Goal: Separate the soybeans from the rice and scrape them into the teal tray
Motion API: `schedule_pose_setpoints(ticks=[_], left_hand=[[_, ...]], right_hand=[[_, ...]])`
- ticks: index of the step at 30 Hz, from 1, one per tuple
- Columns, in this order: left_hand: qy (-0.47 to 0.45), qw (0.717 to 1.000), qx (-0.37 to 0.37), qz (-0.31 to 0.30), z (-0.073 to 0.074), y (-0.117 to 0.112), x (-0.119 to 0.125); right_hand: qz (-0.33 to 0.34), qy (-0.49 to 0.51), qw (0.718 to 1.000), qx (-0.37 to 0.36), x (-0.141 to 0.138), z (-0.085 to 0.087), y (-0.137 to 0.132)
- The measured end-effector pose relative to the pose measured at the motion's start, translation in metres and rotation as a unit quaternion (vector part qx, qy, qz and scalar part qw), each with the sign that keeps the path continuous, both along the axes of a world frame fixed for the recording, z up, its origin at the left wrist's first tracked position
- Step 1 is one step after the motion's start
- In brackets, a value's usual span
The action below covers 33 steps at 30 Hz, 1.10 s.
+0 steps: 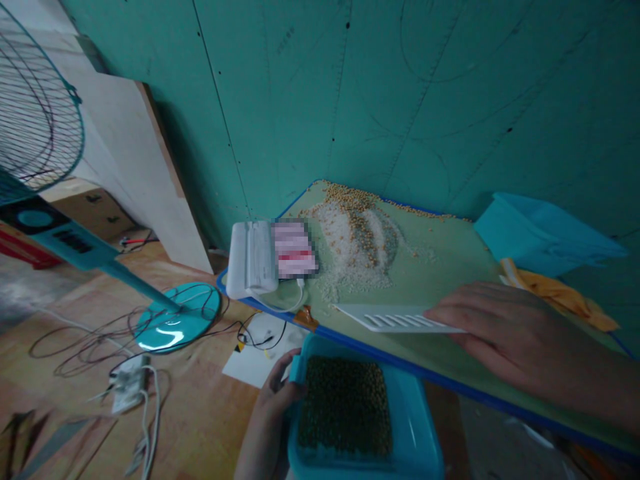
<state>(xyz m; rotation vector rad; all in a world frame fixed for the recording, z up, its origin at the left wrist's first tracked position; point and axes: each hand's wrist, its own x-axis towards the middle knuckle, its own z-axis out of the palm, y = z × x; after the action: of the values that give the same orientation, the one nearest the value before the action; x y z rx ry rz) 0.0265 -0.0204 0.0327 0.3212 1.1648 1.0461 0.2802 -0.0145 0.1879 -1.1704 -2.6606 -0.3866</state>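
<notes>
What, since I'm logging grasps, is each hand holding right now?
Left hand: closed on the side edge of the lower blue tub.
Right hand: closed on one end of the white slotted plate.

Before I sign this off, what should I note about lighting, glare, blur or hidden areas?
In the head view, light is dim; glare streaks the fan base and a small shine marks the tub; shadow darkens the wall beside the leaning board; pixelation hides the phone screen; detail on the right hand looks soft.

Lower tub partly beyond bottom edge
</notes>
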Motion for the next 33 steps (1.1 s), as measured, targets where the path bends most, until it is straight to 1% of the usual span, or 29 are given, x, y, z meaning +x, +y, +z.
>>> schedule_pose_setpoints(ticks=[5,9,14,17,26,28,30,33], left_hand=[[0.005,1.0,-0.015,-0.012,0.002,-0.001,-0.001],[0.037,0.999,-0.013,-0.012,0.002,-0.002,-0.001],[-0.007,0.999,0.001,-0.037,0.009,-0.003,0.0],[-0.023,0.998,-0.017,-0.047,0.014,-0.004,0.0],[-0.056,0.997,-0.033,-0.044,0.018,-0.007,0.0],[-0.058,0.997,-0.034,-0.041,0.016,-0.007,0.0],[-0.046,0.998,-0.026,-0.031,0.011,-0.005,-0.001],[0.006,1.0,-0.005,-0.015,0.002,-0.002,-0.002]], right_hand=[[0.004,-0.001,1.0,0.017,0.001,0.001,-0.002],[0.005,-0.002,1.0,0.02,0.004,0.0,-0.006],[0.015,-0.001,0.999,0.031,0.003,0.002,-0.009],[0.024,0.005,0.999,0.03,0.001,0.004,-0.009],[0.025,0.004,1.0,0.016,-0.001,0.005,-0.01],[0.016,0.014,1.0,0.011,0.0,0.005,-0.009],[0.005,0.021,1.0,0.007,0.002,0.004,-0.007],[0.0,0.022,1.0,-0.004,0.007,0.002,-0.002]])
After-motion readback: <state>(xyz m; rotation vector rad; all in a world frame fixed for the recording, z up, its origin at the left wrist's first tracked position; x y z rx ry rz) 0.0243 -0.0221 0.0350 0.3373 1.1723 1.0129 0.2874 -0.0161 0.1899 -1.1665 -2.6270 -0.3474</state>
